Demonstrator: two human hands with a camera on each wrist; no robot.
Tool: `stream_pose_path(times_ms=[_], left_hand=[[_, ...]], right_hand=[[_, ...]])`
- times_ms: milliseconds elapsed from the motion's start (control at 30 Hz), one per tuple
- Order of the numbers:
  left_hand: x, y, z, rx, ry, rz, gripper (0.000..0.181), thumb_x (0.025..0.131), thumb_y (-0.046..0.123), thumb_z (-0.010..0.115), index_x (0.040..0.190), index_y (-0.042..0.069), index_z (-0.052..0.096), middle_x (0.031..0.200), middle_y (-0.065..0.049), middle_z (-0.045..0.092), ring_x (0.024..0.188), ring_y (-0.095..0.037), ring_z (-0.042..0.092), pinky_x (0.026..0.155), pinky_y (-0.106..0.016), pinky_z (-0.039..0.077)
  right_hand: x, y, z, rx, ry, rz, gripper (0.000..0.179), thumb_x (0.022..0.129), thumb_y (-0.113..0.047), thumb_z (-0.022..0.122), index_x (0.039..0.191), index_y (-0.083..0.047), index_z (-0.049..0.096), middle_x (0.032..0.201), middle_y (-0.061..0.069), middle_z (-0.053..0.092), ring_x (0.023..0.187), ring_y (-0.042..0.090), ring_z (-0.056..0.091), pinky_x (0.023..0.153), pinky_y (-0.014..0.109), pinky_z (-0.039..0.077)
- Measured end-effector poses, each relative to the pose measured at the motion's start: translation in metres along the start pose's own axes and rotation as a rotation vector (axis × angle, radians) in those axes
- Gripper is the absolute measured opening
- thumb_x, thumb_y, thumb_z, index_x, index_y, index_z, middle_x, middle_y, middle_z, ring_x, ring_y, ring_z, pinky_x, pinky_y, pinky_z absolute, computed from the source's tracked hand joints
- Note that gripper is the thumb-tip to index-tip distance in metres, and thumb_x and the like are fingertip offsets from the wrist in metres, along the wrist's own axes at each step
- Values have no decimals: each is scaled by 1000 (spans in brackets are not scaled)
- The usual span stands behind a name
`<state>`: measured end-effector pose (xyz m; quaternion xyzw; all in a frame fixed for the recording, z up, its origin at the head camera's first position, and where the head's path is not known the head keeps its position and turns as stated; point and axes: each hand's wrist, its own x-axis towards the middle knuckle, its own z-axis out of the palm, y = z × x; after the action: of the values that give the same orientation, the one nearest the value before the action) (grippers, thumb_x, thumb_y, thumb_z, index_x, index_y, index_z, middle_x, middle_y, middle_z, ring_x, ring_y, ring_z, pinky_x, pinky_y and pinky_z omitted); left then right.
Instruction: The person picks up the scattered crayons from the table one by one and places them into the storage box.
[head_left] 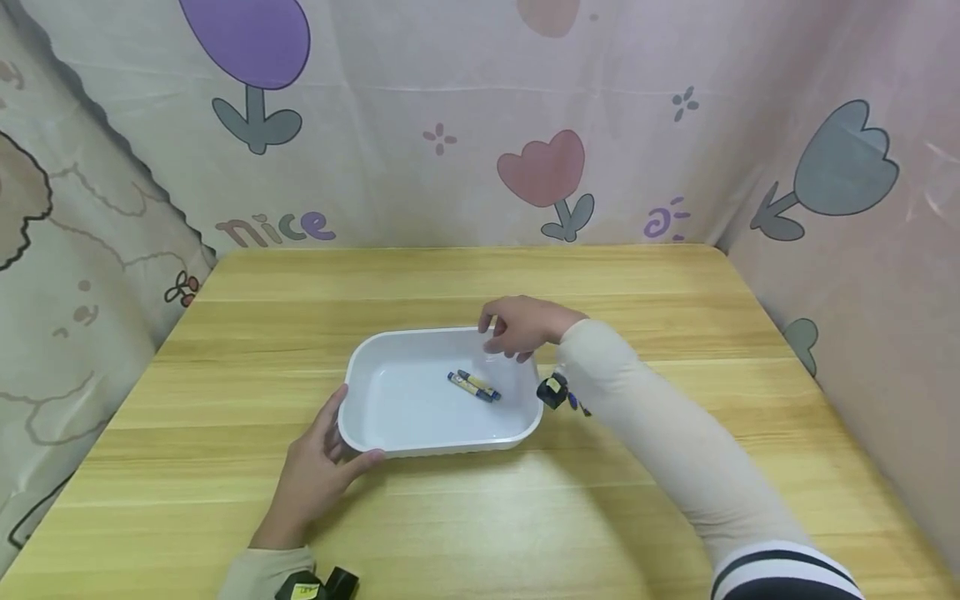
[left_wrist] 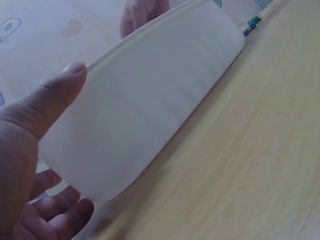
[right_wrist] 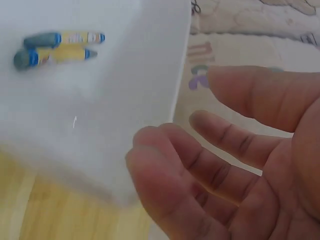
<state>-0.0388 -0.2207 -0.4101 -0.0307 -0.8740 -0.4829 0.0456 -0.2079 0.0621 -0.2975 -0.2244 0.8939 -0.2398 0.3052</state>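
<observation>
A white plastic tray [head_left: 405, 392] stands on the table. Two crayons [head_left: 474, 386] with yellow wrappers and blue bands lie side by side in its right half; the right wrist view shows the crayons [right_wrist: 62, 47] blurred. My left hand [head_left: 315, 471] grips the tray's near left corner. In the left wrist view its thumb [left_wrist: 62, 90] lies at the rim and its fingers curl by the lower edge. Over the tray's far right corner hovers my right hand [head_left: 528, 325], its fingers loosely bent around nothing.
Just right of the tray, more crayons [head_left: 576, 404] lie on the wooden table [head_left: 420, 533], partly hidden by the right wrist's black camera [head_left: 552, 390]. Printed curtains [head_left: 390, 183] hang behind the table and along both sides.
</observation>
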Motion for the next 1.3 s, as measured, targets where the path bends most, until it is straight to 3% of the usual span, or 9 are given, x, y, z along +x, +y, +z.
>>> stream_pose_path(times_ms=[333,500,833,1067,1300], left_hand=[[1,-3,-1,6,-2,-8,101,69,31,80,146,24,15,141,-19,31,117,-32,46,91,-28,43],[0,-1,-1,10,0,-13,101,69,31,79,146,22,15,141,-20,31,118,-32,46,91,-29,43],[-2,2,0,-22,-7,-1,99,71,26,79,147,16,16,139,-22,33,117,-34,45,92,-34,43],[-1,0,0,4,-5,-15,101,70,29,79,147,22,15,140,-21,32,117,-32,46,91,-30,43],[-1,0,0,-6,-14,-10,101,71,29,79,147,19,13,141,-22,30,118,-34,44,91,-29,43]], right_hand=[[-29,50,-22,147,55,16,37,89,-19,60,120,-4,48,100,16,56,86,34,59,64,34,58],[-37,79,-23,166,56,60,41,89,-18,59,123,0,45,99,20,57,79,32,60,66,37,58],[-63,137,-14,215,68,181,38,87,-14,61,118,3,45,87,14,55,72,24,57,64,36,58],[-75,156,-11,224,61,219,34,85,-10,62,113,3,48,85,12,52,67,21,55,58,32,55],[-81,167,-5,210,69,242,37,80,-10,67,110,1,48,79,8,47,66,21,53,59,33,55]])
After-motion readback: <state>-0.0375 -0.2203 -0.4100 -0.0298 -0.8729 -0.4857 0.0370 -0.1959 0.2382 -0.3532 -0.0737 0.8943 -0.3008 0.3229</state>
